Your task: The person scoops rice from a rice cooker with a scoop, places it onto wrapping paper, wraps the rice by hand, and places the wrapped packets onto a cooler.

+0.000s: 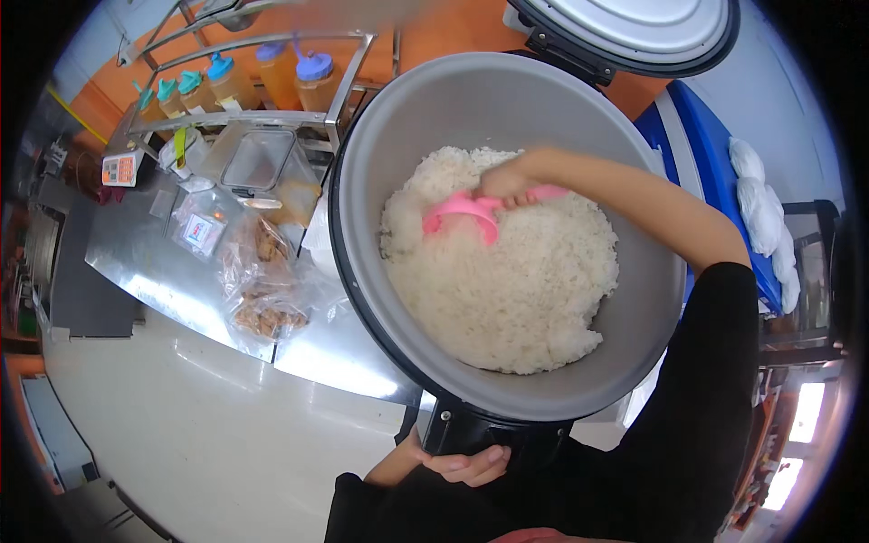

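A large rice cooker with a grey inner pot (434, 108) stands before me, its lid (631, 27) raised at the far side. Cooked white rice (523, 292) lies in the pot. My right hand (509, 186) reaches in from the right and grips a pink plastic scoop (475, 207), whose bowl is partly sunk in the rice at the left of the mound. My left hand (468, 465) is closed around the black front handle (475, 434) of the cooker, below the pot's rim; part of that hand is hidden under the handle.
On the steel counter (190, 292) at left are plastic bags of brown food (268, 315), a lidded clear container (258, 159) and a scale (121, 170). Squeeze bottles (231, 85) line a metal rack behind. A blue cooler box (706, 156) bearing white bags (760, 210) stands at right.
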